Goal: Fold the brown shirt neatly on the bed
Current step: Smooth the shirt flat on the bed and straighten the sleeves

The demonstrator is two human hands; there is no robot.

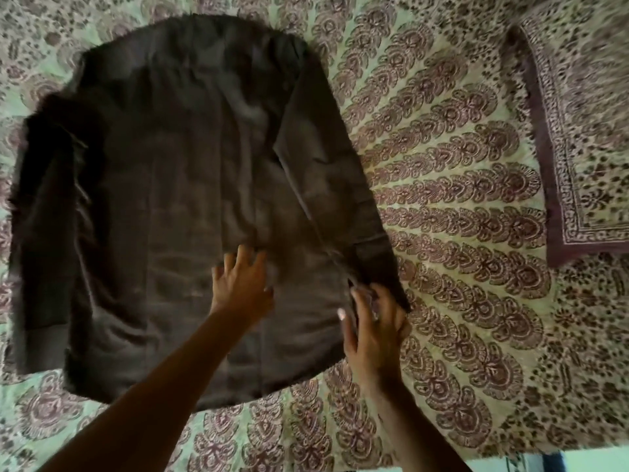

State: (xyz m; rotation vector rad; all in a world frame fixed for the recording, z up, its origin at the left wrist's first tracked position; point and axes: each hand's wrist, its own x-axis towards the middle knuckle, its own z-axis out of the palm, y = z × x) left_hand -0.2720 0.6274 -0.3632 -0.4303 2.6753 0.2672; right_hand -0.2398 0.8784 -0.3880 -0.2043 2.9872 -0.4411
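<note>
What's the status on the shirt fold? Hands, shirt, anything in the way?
Left hand flat on brown shirt. Right hand gripping the right sleeve's cuff. Shirt spread on bed, unfolded. Pillow well clear.

Brown shirt (190, 199): matt, creased cloth; bedsheet (459, 233): printed cotton-like cloth.

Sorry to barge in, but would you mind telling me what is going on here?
A person is folding a brown shirt spread flat on a patterned bedspread. The left hand presses flat on the shirt's body, while the right hand grips the cuff of the right sleeve, which lies along the shirt's edge. A matching pillow lies to the right.
</note>
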